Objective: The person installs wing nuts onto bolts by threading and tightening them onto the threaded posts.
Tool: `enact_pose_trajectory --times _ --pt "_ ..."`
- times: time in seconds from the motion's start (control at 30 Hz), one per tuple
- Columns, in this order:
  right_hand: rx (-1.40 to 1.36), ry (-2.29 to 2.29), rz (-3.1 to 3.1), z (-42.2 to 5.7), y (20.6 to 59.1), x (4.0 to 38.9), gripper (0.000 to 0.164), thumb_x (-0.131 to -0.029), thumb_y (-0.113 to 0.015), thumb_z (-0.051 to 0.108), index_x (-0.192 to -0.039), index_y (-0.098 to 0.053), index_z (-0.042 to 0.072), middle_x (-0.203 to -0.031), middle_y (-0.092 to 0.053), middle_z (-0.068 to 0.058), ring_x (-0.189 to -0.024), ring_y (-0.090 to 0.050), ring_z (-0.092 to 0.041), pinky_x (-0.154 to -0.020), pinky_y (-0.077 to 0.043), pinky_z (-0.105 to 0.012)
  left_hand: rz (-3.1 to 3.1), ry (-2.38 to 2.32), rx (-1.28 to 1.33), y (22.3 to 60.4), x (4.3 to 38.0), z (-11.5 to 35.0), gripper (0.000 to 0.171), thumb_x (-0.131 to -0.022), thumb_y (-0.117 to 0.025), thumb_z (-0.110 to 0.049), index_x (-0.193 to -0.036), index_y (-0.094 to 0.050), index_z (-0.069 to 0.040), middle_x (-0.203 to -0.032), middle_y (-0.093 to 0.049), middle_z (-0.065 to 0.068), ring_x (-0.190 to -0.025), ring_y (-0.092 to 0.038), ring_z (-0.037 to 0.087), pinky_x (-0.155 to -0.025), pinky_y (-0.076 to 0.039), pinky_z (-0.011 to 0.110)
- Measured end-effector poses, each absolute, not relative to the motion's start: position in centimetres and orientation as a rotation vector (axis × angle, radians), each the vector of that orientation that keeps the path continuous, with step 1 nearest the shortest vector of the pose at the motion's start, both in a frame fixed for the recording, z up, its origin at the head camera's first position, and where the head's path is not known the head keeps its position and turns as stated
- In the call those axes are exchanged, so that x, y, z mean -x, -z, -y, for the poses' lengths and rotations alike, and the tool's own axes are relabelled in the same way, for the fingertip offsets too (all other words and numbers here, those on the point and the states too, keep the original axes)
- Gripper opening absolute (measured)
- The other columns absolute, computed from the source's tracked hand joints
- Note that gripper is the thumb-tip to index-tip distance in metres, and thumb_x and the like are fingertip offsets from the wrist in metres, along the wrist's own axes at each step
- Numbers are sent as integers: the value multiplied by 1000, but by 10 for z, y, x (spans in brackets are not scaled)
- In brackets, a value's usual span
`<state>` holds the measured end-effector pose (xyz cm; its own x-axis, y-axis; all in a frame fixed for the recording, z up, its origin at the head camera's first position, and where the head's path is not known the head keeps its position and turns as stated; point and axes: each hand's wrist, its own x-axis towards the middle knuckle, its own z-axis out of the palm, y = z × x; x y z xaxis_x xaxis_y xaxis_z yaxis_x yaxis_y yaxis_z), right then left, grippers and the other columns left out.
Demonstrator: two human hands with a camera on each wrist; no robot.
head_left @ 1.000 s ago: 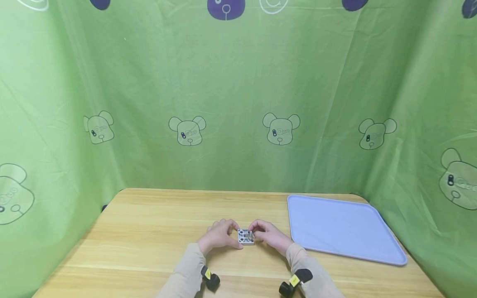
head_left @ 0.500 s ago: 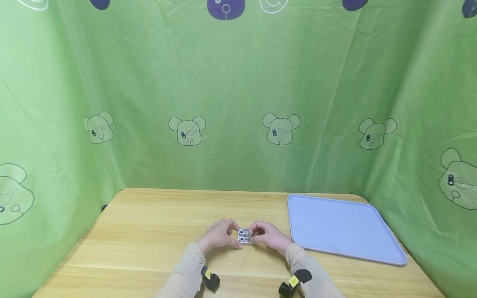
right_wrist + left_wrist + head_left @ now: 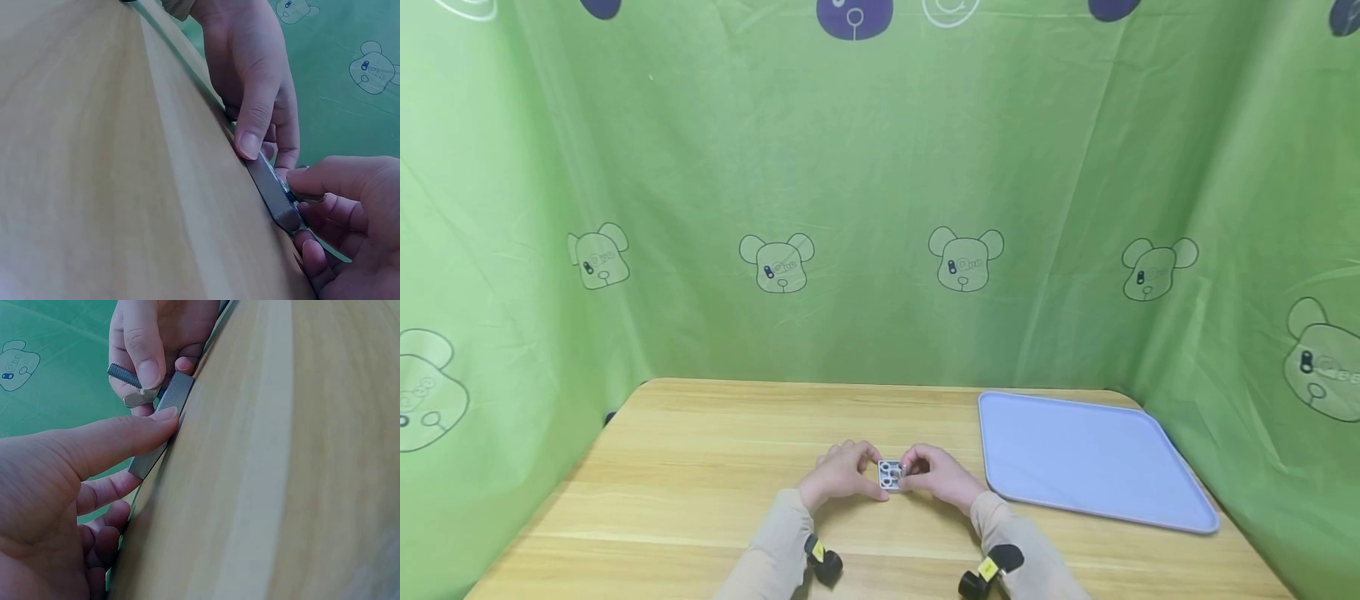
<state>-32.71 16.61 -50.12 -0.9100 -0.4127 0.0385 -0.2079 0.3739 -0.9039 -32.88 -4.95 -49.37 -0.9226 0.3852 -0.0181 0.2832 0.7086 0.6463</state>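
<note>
Close to the front of the table, a small square metal plate (image 3: 887, 474) with round holes lies between the two hands. My left hand (image 3: 841, 475) grips its left side, thumb on the near edge and fingers at the far edge. A threaded metal bolt (image 3: 124, 375) with a rounded, flattened lobe (image 3: 140, 397) stands at the plate's right part. My right hand (image 3: 947, 478) pinches this bolt between thumb and fingers. In the right wrist view the plate (image 3: 267, 182) shows edge-on, low over the wood, and the right fingers cover much of the bolt.
A pale blue tray (image 3: 1086, 462) lies at the right of the wooden table (image 3: 730, 425). Green curtains (image 3: 880, 175) with bear prints surround the table at the back and sides. Black wrist cameras sit on both sleeves.
The right fingers have shifted on the bolt, and less of it shows in the head view. The right wrist has moved slightly left. My left hand and the plate stay in place.
</note>
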Motion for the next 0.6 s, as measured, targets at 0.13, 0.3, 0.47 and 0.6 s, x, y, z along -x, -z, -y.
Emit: enact_pose_trajectory --times 0.13,0.3,0.47,0.6 --pt "554 1551 -2401 -169 499 327 21 -81 -66 8 -99 -59 -1 -98 -61 -12 -89 -51 -16 -80 -41 -28 -2760 -1016 -541 493 328 50 51 -62 -87 -38 -103 -62 -21 -88 -52 2 -81 -40 18 -74 -28 33" --pt "473 1580 -2331 -171 496 327 22 -88 -53 11 -106 -59 1 -113 -60 -14 -94 -52 -16 -76 -44 -31 -2760 -1022 -542 493 328 50 50 -62 -87 -38 -103 -62 -21 -88 -52 2 -81 -40 19 -74 -28 33" --pt "432 1594 -2319 -171 495 327 23 -89 -49 12 -106 -59 2 -114 -61 -14 -94 -52 -17 -75 -41 -31 -2759 -1024 -543 493 328 50 50 -63 -87 -38 -103 -62 -21 -88 -53 2 -81 -40 19 -74 -28 34" --pt "418 1585 -2343 -170 496 327 23 -87 -48 9 -105 -60 3 -110 -62 -12 -91 -51 -18 -73 -39 -31 -2759 -1023 -542 493 328 50 50 -63 -87 -37 -103 -62 -21 -88 -53 2 -82 -40 19 -74 -28 34"
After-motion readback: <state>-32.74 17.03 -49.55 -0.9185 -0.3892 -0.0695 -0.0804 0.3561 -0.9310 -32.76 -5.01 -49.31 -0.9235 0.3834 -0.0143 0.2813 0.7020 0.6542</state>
